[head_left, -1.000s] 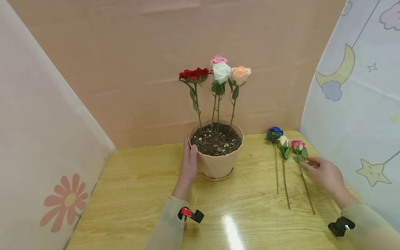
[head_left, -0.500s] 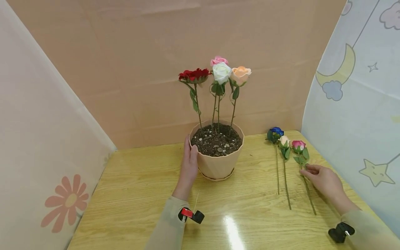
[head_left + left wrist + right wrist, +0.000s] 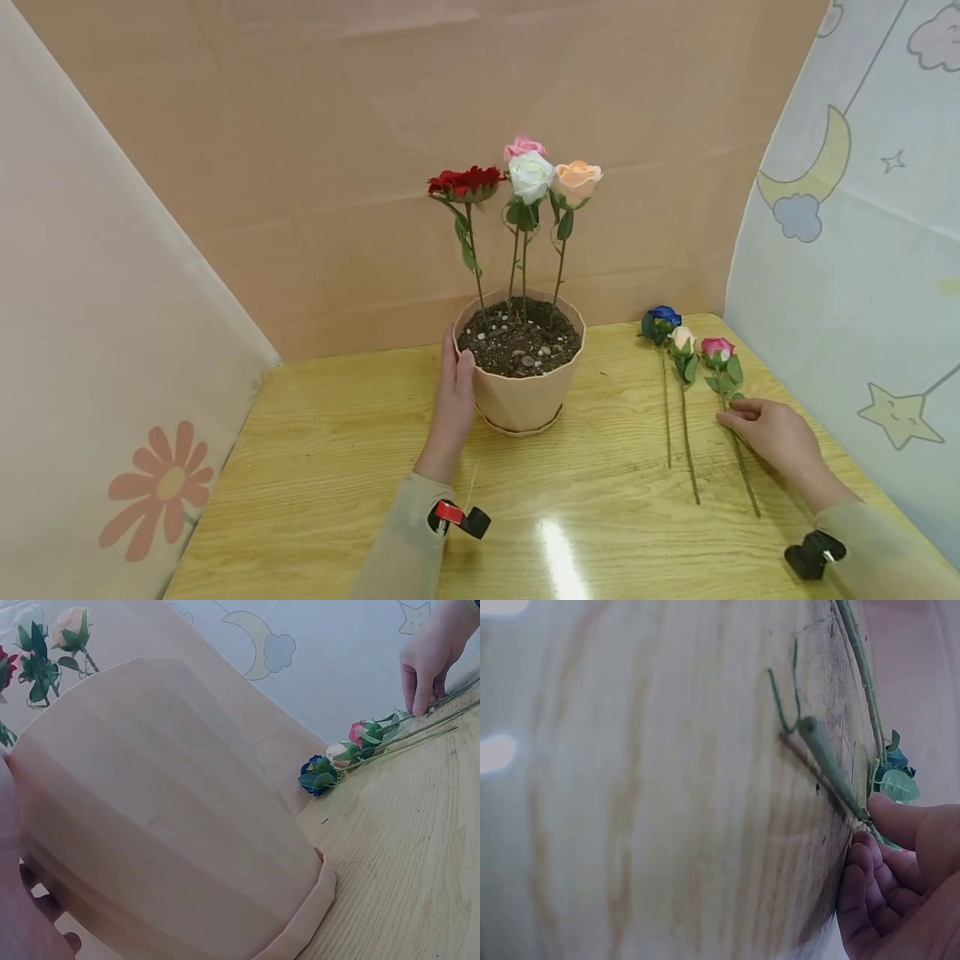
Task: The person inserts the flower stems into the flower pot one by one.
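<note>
A peach flower pot [image 3: 521,402] of dark soil stands on a saucer, holding a red flower [image 3: 467,183], a pink rose [image 3: 525,148], a white rose [image 3: 531,177] and a peach rose [image 3: 577,183] upright. My left hand [image 3: 452,396] holds the pot's left side, thumb near the rim; its other fingers are partly hidden behind the pot [image 3: 165,810]. At the right, my right hand [image 3: 780,437] pinches the stem of a deep-pink rose [image 3: 717,348] lying on the table. In the right wrist view, thumb and fingers meet around the green stem [image 3: 829,761].
Left of the deep-pink rose lie a cream rose [image 3: 682,339] and a blue rose [image 3: 663,317], stems toward me. The wooden table [image 3: 337,467] meets a peach backdrop [image 3: 360,208] behind and a patterned cloth [image 3: 847,275] at the right.
My right hand has slid slightly down the deep-pink rose's stem, from by its leaves to just below them. My left hand stays on the pot.
</note>
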`<action>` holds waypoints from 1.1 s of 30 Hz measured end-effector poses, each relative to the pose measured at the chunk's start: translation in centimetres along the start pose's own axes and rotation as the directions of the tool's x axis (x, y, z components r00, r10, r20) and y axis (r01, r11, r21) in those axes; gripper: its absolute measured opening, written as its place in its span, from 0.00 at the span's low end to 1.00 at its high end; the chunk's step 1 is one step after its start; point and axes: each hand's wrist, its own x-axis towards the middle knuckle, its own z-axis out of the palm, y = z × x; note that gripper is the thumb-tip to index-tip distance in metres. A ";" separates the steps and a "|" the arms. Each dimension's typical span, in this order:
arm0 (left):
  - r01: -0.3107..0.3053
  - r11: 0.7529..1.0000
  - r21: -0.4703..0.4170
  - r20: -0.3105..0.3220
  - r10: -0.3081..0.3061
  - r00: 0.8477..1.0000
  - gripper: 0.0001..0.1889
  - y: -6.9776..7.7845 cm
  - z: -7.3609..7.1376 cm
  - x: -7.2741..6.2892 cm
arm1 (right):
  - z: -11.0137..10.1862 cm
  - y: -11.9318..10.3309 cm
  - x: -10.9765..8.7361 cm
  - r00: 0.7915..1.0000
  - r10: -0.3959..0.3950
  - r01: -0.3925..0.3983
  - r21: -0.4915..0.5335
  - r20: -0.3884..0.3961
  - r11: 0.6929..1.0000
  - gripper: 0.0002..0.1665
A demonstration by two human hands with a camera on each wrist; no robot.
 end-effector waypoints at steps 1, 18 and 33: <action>0.003 1.000 0.000 0.000 -0.003 1.000 0.35 0.0 0.0 0.0 | 0.0 0.0 0.0 1.000 -0.006 0.006 -0.002 -0.003 1.000 0.37; 0.003 1.000 -0.002 0.003 -0.003 1.000 0.35 -0.1 0.0 0.0 | -0.3 -0.1 0.1 1.000 0.018 -0.018 0.025 0.019 1.000 0.28; 0.005 1.000 0.003 -0.009 -0.004 1.000 0.35 0.1 0.0 0.0 | -2.0 -2.6 -0.3 0.993 0.075 -0.064 0.124 -0.087 0.990 0.31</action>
